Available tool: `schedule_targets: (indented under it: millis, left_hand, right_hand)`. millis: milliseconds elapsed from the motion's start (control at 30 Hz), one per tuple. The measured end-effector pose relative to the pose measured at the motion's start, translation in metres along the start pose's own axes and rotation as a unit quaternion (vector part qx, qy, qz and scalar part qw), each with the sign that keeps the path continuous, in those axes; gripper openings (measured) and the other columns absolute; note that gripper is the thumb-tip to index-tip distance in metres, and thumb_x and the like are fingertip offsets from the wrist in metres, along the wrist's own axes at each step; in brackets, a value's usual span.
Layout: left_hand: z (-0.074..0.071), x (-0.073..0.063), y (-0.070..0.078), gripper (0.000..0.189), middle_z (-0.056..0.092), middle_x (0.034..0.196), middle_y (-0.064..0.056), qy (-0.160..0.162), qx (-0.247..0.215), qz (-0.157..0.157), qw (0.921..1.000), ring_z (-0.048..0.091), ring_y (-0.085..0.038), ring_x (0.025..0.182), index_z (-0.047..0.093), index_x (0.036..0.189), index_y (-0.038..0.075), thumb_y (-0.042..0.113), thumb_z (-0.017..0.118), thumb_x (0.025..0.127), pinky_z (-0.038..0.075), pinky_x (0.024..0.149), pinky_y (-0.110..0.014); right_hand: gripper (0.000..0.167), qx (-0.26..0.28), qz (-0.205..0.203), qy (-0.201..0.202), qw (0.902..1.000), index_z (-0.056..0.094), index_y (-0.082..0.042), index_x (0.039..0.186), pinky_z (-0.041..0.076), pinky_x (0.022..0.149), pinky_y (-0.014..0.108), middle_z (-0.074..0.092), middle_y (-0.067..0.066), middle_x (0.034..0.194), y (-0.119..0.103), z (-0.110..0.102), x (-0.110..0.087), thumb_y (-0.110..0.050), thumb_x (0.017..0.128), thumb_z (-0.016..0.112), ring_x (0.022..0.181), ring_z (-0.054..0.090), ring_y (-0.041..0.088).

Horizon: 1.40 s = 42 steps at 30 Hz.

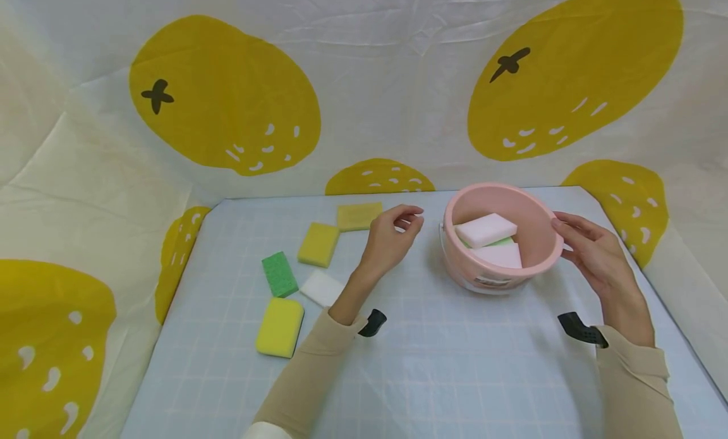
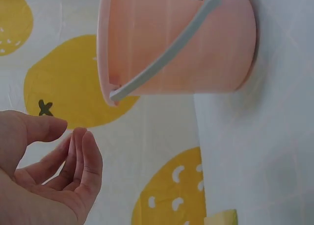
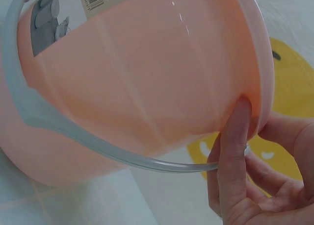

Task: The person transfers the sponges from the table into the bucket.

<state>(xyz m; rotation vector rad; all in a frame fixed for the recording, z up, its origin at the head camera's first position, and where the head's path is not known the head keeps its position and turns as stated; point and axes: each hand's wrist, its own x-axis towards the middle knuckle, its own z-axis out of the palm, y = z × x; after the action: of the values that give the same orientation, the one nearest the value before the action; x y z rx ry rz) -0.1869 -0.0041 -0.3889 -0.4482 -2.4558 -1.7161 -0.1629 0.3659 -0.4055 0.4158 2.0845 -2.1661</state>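
Note:
A pink bucket point(image 1: 463, 260) stands on the right half of the table, with a white sponge point(image 1: 486, 229) lying aslant over another white one point(image 1: 502, 256) and a strip of green showing between them. My right hand point(image 1: 597, 252) pinches the bucket's rim on its right side, fingers outside beside the grey handle point(image 3: 162, 164). Left of the bucket, my left hand point(image 1: 392, 237) hovers with loosely bent fingers and holds nothing. In the left wrist view a gap shows between its thumb and fingertips, with the bucket beyond them.
Several sponges lie on the left side of the table: a dull yellow one point(image 1: 358, 216), a yellow one point(image 1: 318, 244), a green one point(image 1: 279, 274), a white one point(image 1: 321, 288) partly behind my left forearm, and a bright yellow one point(image 1: 280, 327). A fruit-printed cloth point(image 1: 392, 110) hangs behind.

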Motion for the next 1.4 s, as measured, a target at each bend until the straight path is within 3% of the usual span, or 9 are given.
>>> schedule_targets:
  millis: [300, 733, 933, 1400]
  left_hand:
    - [-0.02, -0.019, -0.016, 0.019, 0.073, 0.101, -0.008, 0.038, -0.008, -0.018, 0.9991, 0.068, -0.02, 0.089, 0.075, 0.114, 0.005, 0.014, 0.069, 0.099, 0.058, 0.08, -0.028]
    - [-0.047, -0.048, -0.039, 0.019, 0.071, 0.101, -0.01, 0.098, -0.059, -0.076, 0.9905, 0.068, -0.022, 0.086, 0.076, 0.115, 0.006, 0.013, 0.07, 0.098, 0.057, 0.065, -0.023]
    - [-0.055, -0.059, -0.047, 0.019, 0.07, 0.101, -0.015, 0.127, -0.073, -0.097, 0.9844, 0.067, -0.03, 0.086, 0.076, 0.115, 0.005, 0.011, 0.071, 0.097, 0.054, 0.062, -0.019]
    - [-0.067, -0.093, -0.066, 0.023, 0.071, 0.107, -0.012, 0.181, -0.027, -0.174, 0.9676, 0.067, -0.026, 0.092, 0.073, 0.12, 0.007, 0.015, 0.068, 0.098, 0.056, 0.067, -0.019]
  right_hand:
    - [0.053, -0.013, 0.0, 0.004, 0.9999, 0.061, -0.024, 0.138, 0.056, 0.075, 0.017, 0.065, -0.02, 0.114, 0.0, 0.0, 0.001, -0.042, 0.091, 0.077, 0.097, 0.064, -0.001]
    - [0.055, -0.005, 0.003, 0.005, 1.0, 0.06, -0.022, 0.139, 0.057, 0.074, 0.017, 0.066, -0.019, 0.114, -0.002, 0.002, 0.002, -0.041, 0.091, 0.077, 0.095, 0.064, 0.0]
    - [0.052, -0.002, -0.001, 0.011, 0.9999, 0.063, -0.025, 0.137, 0.057, 0.075, 0.017, 0.066, -0.019, 0.113, -0.002, 0.001, 0.002, -0.041, 0.09, 0.078, 0.095, 0.064, 0.0]
    - [0.065, -0.002, 0.001, 0.011, 0.9999, 0.057, -0.022, 0.146, 0.057, 0.076, 0.016, 0.064, -0.019, 0.116, -0.001, 0.002, 0.0, -0.043, 0.088, 0.079, 0.097, 0.064, -0.001]
